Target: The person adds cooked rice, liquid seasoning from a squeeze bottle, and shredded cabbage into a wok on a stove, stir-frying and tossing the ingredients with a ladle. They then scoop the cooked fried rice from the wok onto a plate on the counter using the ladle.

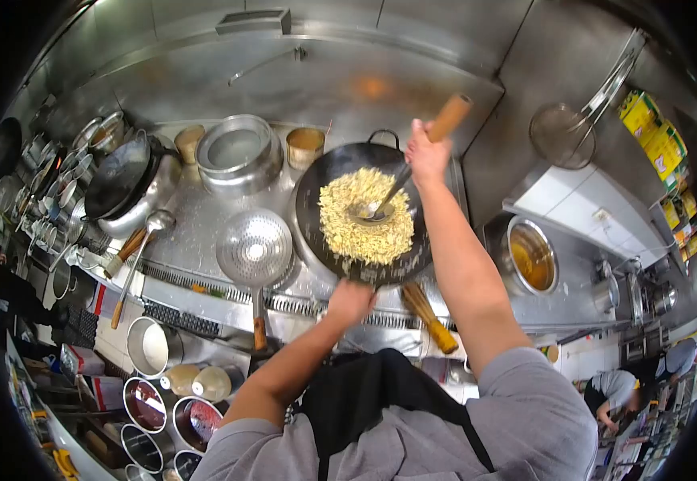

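Note:
A black wok (332, 172) sits on the steel range, holding a wide heap of pale yellow, crumbly food (364, 240). My right hand (429, 154) is wrapped round the metal shaft of a ladle (399, 183), just below its wooden handle. The ladle's bowl rests in the middle of the food. My left hand (352, 302) is closed at the near edge of the wok, on its handle, which is mostly hidden by the fingers. Left of the wok lies a perforated strainer (254, 247) with a wooden-ended handle.
Steel pot (239, 152) behind the strainer; bamboo brush (429, 317) near the front edge. A pot of orange liquid (531, 255) stands right. Ladle (144, 248) and stacked woks (120, 176) are left. Sauce containers (155, 346) stand lower left. Other people (617, 389) are far right.

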Tool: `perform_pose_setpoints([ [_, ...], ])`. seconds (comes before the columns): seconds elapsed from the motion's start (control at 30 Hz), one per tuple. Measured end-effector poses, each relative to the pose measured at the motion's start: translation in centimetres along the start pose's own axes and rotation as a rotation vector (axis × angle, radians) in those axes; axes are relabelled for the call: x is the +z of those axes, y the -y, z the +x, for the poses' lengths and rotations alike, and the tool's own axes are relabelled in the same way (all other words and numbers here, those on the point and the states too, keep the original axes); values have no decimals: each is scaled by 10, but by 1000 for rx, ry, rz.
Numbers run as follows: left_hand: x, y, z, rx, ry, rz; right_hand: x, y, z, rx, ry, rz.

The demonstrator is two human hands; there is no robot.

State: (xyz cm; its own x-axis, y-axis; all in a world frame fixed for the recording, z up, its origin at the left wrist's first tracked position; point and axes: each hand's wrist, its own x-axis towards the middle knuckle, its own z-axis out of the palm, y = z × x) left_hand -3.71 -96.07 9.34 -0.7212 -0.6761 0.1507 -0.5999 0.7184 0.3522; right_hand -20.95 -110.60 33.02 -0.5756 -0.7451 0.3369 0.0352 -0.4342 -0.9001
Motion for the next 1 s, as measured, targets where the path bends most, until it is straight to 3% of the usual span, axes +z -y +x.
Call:
perform_pose_setpoints([
  [0.1,-4,-7,-65,35,358,14,-16,77,14,-113,56,76],
  [0.13,-10,-10,-69,181,-31,-7,-16,107,13,-154,51,93],
  [0.2,-50,-27,-60,124,-72,-44,-23,143,-5,-242,82,100],
  [0.23,-101,-40,-36,8,10,10,-26,149,-14,-293,112,89],
  [0.3,-105,-21,14,-9,-9,-77,-14,115,-26,-220,-76,-26],
  [0.37,-49,-2,24,20,-134,-56,-8,23,-29,-125,-166,-196],
  [0.4,-26,4,16,46,-162,-35,-20,-31,-26,-3,-12,-17],
  [0.47,-4,9,-21,90,-91,-13,-21,-12,-8,-110,-11,59],
  [0.53,5,0,-78,128,37,-53,-21,56,-9,-145,7,110],
  [0.63,-70,-22,-74,123,-44,-6,-13,151,-20,-227,66,110],
  [0.7,-112,-25,-23,54,-75,-93,-11,137,-31,-195,16,42],
  [0.77,-110,-10,23,12,-97,-86,9,100,-39,-103,-106,-70],
  [0.83,-31,22,22,89,-163,-108,3,-3,-32,22,-26,-65],
  [0.87,-16,23,10,61,-86,-70,-4,-19,-23,-7,-45,-16],
  [1.0,1,18,-75,130,138,-43,-3,67,16,-142,4,57],
])
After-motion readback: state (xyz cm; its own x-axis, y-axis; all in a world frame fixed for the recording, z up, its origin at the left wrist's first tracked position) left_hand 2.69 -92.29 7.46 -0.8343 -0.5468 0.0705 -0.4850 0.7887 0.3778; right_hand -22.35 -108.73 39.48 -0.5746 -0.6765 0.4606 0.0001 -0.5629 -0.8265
